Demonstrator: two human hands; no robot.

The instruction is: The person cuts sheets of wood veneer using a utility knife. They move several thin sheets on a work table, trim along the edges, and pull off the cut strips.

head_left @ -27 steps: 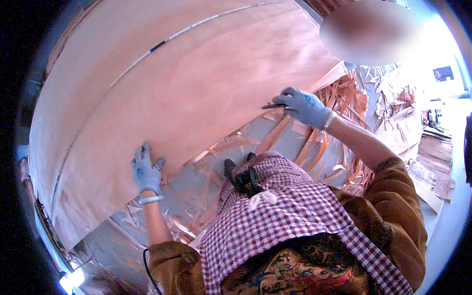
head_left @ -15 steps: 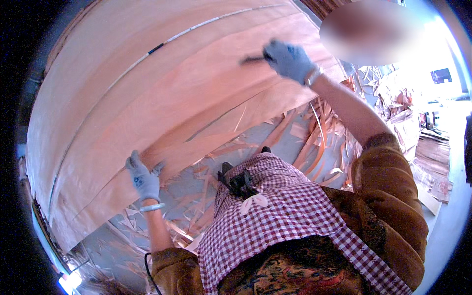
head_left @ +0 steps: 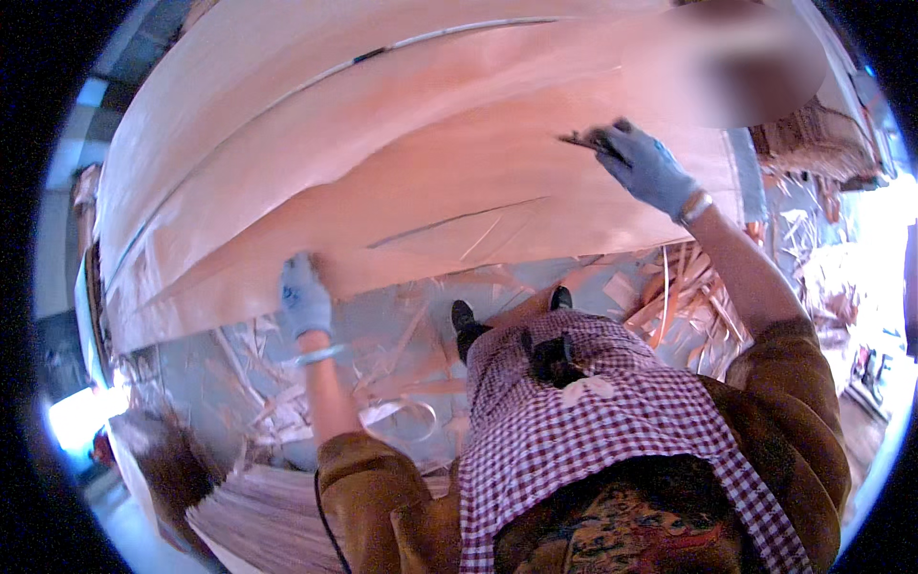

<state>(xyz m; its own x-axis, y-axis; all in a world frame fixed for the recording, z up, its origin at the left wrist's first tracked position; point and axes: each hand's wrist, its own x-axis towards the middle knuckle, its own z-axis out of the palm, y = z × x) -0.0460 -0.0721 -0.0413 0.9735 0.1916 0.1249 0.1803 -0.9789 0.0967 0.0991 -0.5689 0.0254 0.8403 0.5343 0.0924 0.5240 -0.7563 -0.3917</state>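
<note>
A large, thin pinkish-tan wood veneer sheet (head_left: pixel 459 172) spreads before me, with a raised, wavy fold along it and a dark slit near its front edge. My left hand (head_left: pixel 306 295), in a pale blue glove, is closed at the sheet's near edge on the left, fingers curled onto the veneer; the fingertips are partly hidden. Above the right part of the sheet, my gloved right hand (head_left: pixel 650 170) is closed around a small dark hand tool (head_left: pixel 581 141) whose thin end points left. Blur hides the tool's exact kind.
A long pale strip (head_left: pixel 430 40) with a dark segment curves across the far part of the veneer. Torn veneer scraps (head_left: pixel 703 306) litter the floor around my shoes. Stacked veneer (head_left: pixel 277 517) lies at lower left. Another person, blurred, is at the far right.
My left hand has gone from spread fingers to curled ones at the veneer's edge. My right hand, still holding the tool, has shifted right. The view has turned, and the sheet's fold stands out more.
</note>
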